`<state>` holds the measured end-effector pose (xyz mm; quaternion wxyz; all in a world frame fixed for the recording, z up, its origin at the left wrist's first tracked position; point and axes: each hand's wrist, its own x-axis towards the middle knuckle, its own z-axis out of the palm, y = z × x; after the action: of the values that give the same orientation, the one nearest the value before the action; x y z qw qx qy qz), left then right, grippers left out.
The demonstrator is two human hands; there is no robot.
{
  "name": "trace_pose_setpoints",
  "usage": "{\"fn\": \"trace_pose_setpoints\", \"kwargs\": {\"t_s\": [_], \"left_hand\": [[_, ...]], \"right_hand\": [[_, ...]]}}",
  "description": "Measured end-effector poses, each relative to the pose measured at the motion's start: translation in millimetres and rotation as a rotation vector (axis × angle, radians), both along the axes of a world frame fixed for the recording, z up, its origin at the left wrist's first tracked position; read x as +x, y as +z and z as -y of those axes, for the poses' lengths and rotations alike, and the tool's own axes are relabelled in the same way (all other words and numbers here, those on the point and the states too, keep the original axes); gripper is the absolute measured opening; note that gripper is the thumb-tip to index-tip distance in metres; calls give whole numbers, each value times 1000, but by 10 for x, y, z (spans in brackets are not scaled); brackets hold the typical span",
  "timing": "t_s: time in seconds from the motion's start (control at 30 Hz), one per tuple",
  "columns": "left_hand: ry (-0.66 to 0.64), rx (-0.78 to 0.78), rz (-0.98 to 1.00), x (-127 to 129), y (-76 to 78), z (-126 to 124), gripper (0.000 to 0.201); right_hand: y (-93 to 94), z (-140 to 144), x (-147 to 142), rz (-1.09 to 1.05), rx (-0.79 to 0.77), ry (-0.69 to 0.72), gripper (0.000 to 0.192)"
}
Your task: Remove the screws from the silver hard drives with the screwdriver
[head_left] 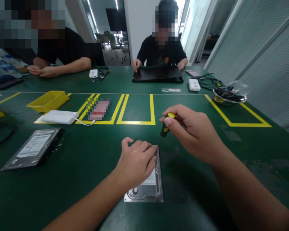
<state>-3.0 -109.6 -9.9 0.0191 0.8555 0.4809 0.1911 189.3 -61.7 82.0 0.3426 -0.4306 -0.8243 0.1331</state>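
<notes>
A silver hard drive [149, 191] with a white label lies on the green table in front of me. My left hand [137, 160] is bent over its upper part, holding it down and covering much of the label. The left index fingertip reaches the drive's far right corner. In my right hand [190, 131] is a small screwdriver [165, 128] with a black and yellow handle, gripped between thumb and fingers. Its thin shaft slants down to that same corner, close to the left index finger. Whether the tip sits in a screw is too small to tell.
Another hard drive [33, 146] lies at left, with small screws [56, 147] beside it. Behind are a yellow bin [48, 100], a white power bank [60, 117] cabled to a phone [100, 109], and a metal bowl [228, 98]. Two people sit opposite; one holds a black panel [157, 73].
</notes>
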Motion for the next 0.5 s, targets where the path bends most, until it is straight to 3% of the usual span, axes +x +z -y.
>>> {"fn": "trace_pose_setpoints", "kwargs": {"t_s": [0.5], "left_hand": [[-1, -5, -36, 4, 11, 1, 24]], "right_hand": [[-75, -41, -26, -5, -25, -9, 21]]}}
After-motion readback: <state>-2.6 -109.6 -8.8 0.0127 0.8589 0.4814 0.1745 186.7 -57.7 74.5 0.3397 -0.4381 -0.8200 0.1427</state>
